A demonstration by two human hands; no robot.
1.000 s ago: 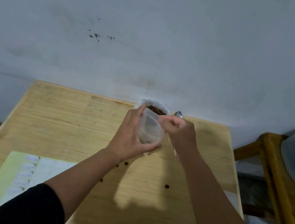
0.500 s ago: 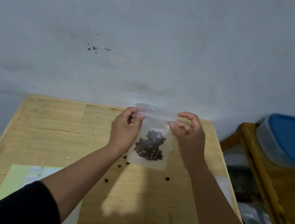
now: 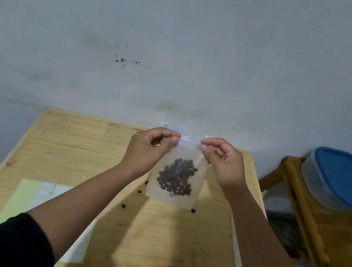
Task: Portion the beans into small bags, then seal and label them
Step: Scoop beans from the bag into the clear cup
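Head view: both hands are raised above the wooden table [image 3: 72, 152], and between them hangs a small clear bag [image 3: 177, 176]. The left hand [image 3: 146, 151] pinches the bag's top edge with thumb and curled fingers, and the right hand [image 3: 224, 163] pinches the same edge just beside it — only a short stretch of the zip strip shows between the 2 grips. Whether that strip is pressed closed cannot be told.

Below the grips the bag hangs roughly upright, and a dark cluster of beans [image 3: 175, 177] sits in its lower half, above the bottom seam. Under the bag, a few loose beans [image 3: 123, 205] lie scattered on the table.

Well below and to the left of the grips, under the left forearm, lies a pale green sheet [image 3: 16, 204] with faint white patches — too blurred to read. Far to the right of the grips, on a separate wooden stand [image 3: 309, 227], sits a container with a blue lid [image 3: 346, 177]. Dark sleeves cover both upper arms.
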